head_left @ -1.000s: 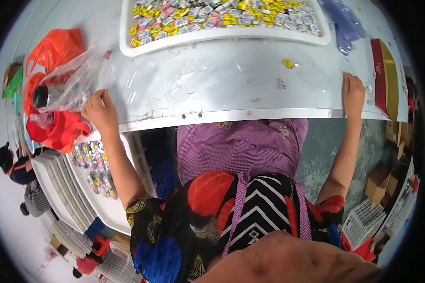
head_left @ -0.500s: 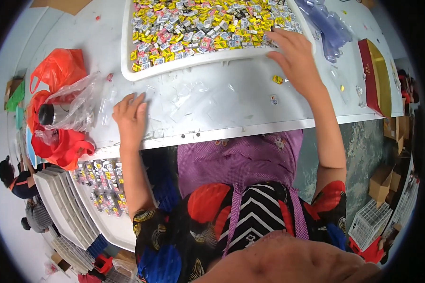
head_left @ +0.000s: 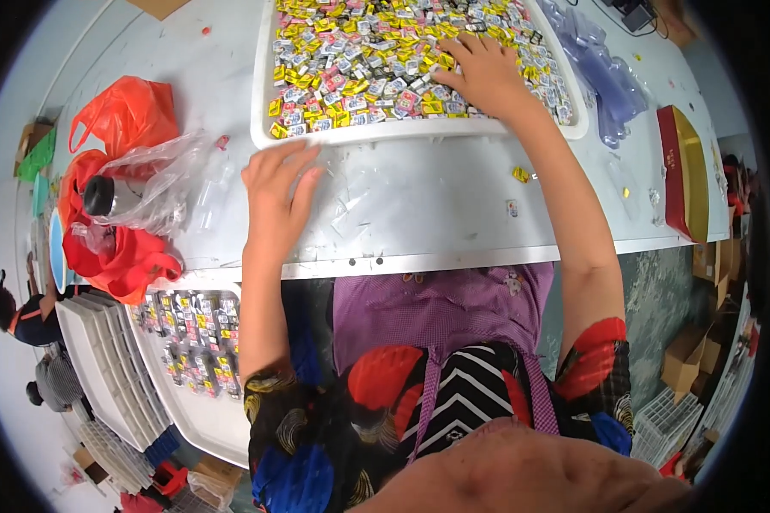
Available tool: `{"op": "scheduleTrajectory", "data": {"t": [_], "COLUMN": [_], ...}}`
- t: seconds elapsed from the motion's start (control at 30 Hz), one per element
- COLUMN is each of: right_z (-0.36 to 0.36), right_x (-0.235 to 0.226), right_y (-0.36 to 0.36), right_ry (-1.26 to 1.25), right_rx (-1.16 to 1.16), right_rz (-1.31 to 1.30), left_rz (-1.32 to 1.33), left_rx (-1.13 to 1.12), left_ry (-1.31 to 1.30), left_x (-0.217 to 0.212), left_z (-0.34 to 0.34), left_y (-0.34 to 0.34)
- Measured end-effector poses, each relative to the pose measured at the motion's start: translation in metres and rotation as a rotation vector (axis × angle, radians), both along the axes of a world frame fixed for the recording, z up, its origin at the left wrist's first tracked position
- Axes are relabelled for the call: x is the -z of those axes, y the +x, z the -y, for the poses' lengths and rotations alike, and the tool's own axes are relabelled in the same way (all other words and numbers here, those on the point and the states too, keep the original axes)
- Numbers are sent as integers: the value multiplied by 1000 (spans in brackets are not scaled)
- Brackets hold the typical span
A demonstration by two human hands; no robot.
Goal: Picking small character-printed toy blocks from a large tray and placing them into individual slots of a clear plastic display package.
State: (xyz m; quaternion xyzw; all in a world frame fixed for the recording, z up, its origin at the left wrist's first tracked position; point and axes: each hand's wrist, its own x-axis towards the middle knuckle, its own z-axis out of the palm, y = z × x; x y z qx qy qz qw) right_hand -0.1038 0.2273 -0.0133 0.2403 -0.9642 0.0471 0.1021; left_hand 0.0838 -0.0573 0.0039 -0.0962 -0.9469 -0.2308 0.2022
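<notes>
A white tray (head_left: 385, 134) full of small boxy pieces (head_left: 351, 85) in yellow, white, pink and black lies in front of me. Over its right part, my right hand (head_left: 486, 79) rests with fingers spread on or just above the pieces; none is visibly gripped. My left hand (head_left: 275, 188) is at the tray's near left corner, fingers stretched and thumb apart, and nothing shows in it. Beside it, thin clear plastic pieces (head_left: 349, 205) lie scattered on the white table (head_left: 436, 214). A loose yellow piece (head_left: 520, 174) and a loose white piece (head_left: 512, 208) lie below my right forearm.
At left are red bags (head_left: 128, 111) and a dark-lidded flask (head_left: 103, 196) in clear plastic. Clear plastic shells (head_left: 607, 94) and a red-and-gold box (head_left: 680, 171) are at right. A tray of filled packs (head_left: 201, 419) stands below the table's left side, with stacked trays and people beyond.
My right hand has moved left and farther in over the pieces. The left hand has moved right and forward toward the tray. The whole view has shifted slightly.
</notes>
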Motion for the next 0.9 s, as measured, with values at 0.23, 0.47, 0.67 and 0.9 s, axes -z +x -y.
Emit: {"op": "scheduleTrajectory", "data": {"t": [0.23,0.47,0.67,0.9], "right_z": [5,28,58,60], "right_x": [-19,6,14,13], "right_y": [-10,-133,-223,-275], "right_ry": [-167,-147,-60,163], "right_rx": [-184,-115,-20,0], "right_rz": [43,-177,-184,88], "left_rz": [34,-88,39,34], "left_rx": [-41,-45,22,46], "left_ry": [-123,-393,-252,-254], "left_x": [-4,30,11,11], "left_z": [-5,-12,-20,-23], "left_y": [-112,-144,-136,-138]}}
